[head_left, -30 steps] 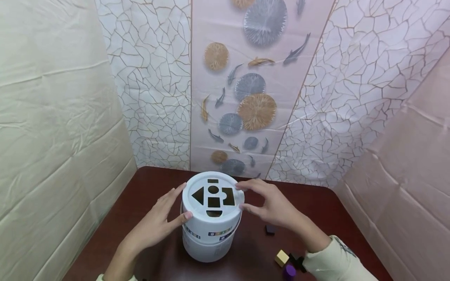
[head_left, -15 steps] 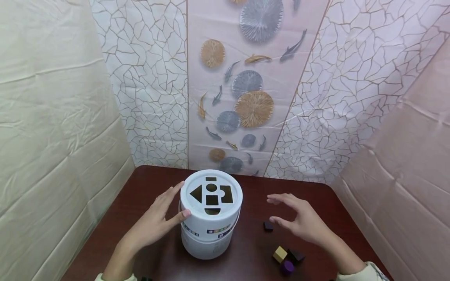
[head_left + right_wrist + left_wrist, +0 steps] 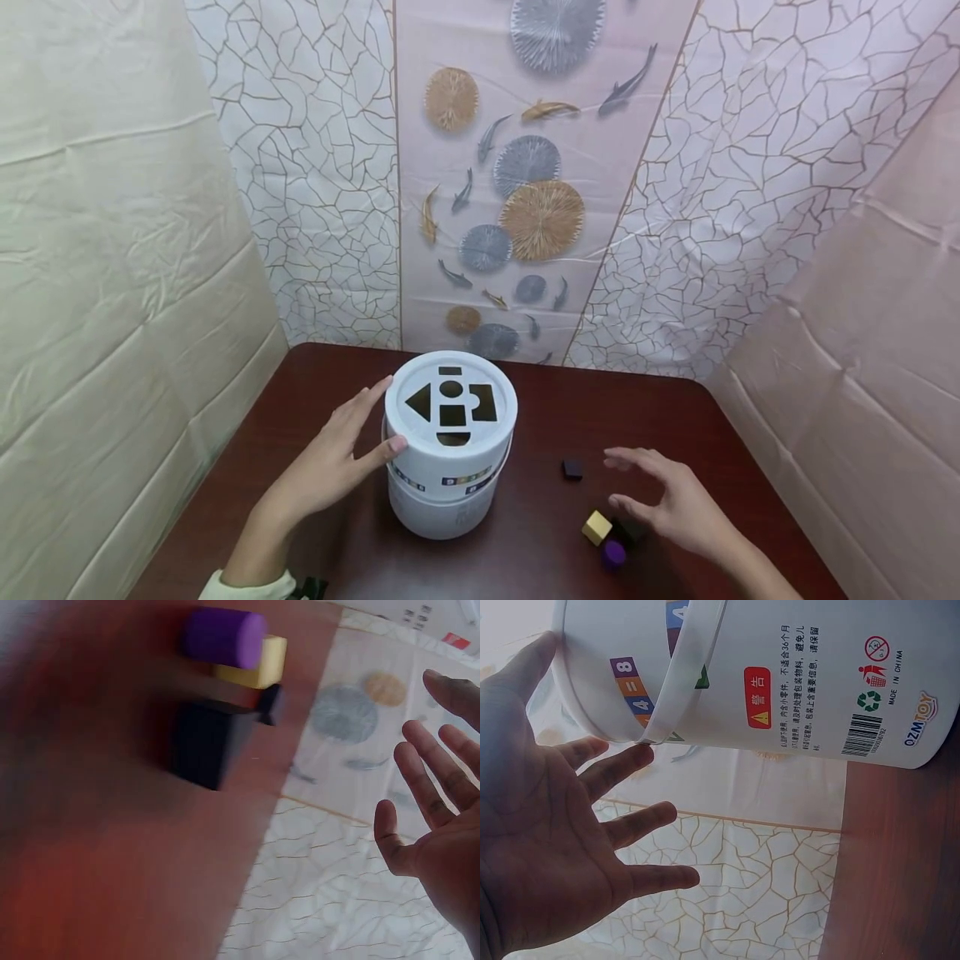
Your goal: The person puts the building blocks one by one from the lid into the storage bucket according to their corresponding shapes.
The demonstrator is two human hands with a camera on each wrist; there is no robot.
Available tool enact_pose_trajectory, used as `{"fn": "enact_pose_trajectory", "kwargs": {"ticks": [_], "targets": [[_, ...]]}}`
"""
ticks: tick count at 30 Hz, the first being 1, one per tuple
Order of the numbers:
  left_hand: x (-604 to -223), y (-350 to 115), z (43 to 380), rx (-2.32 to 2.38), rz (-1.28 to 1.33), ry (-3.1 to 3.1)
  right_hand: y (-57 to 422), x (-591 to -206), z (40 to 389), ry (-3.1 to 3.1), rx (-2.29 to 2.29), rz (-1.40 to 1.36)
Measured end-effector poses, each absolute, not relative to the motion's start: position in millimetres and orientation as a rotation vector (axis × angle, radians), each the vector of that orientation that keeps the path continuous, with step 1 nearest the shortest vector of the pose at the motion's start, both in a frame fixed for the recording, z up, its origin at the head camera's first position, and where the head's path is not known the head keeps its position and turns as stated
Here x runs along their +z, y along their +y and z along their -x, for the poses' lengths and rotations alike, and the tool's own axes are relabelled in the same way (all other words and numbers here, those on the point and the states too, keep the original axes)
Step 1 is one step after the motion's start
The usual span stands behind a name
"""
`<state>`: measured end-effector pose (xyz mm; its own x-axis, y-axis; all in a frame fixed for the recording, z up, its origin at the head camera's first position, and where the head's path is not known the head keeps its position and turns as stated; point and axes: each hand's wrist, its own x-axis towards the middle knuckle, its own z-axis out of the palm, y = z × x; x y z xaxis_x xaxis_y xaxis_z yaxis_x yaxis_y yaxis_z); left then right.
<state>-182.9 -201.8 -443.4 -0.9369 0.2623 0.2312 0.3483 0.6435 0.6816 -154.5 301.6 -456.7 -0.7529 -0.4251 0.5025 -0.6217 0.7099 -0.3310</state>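
Observation:
A white shape-sorter bucket (image 3: 442,508) stands upright on the table, its lid (image 3: 491,433) cut with a triangle, a circle, rectangles and other shaped holes. My left hand (image 3: 322,471) touches the lid's left rim with fingers spread; the left wrist view shows the same hand (image 3: 562,817) beside the bucket's printed side. To the right, my right hand (image 3: 678,500) hovers with nothing in it, above several blocks: a yellow cube (image 3: 597,527), a purple cylinder (image 3: 613,553) and a black block (image 3: 206,742). A smaller dark block (image 3: 572,470) lies farther back.
The dark red-brown table (image 3: 360,575) has its far edge against a patterned wall cloth (image 3: 330,208). Cream cloth walls stand at left and right. A small black object (image 3: 311,588) shows by the left sleeve at the bottom edge.
My right hand has left the lid's right rim and moved right and down toward the blocks. My left hand has stayed at the bucket's rim. The view has tilted slightly.

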Motion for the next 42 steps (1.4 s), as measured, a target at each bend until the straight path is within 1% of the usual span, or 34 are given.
{"fn": "enact_pose_trajectory", "kwargs": {"ticks": [8,13,19,31,37,42], "targets": [[-444.1,-200.8,183.0,-1.191,0.491,-2.766,318.5,-492.0,142.2,-2.611,0.68,-0.871],[-445.9,-199.6,182.0,-1.197,0.493,-2.775,325.6,-510.5,136.9,-2.699,0.811,-0.973],[-447.8,-199.2,180.4,-1.199,0.512,-2.773,327.7,-524.6,131.0,-2.82,0.826,-0.988],[-451.5,-199.1,180.9,-1.196,0.498,-2.786,322.8,-522.2,127.5,-2.944,0.805,-0.905],[-448.4,-200.6,183.5,-1.202,0.491,-2.793,320.4,-512.7,132.9,-2.79,0.702,-0.967],[-443.4,-201.8,186.5,-1.202,0.486,-2.789,318.6,-496.0,141.0,-2.648,0.671,-1.004]]}}
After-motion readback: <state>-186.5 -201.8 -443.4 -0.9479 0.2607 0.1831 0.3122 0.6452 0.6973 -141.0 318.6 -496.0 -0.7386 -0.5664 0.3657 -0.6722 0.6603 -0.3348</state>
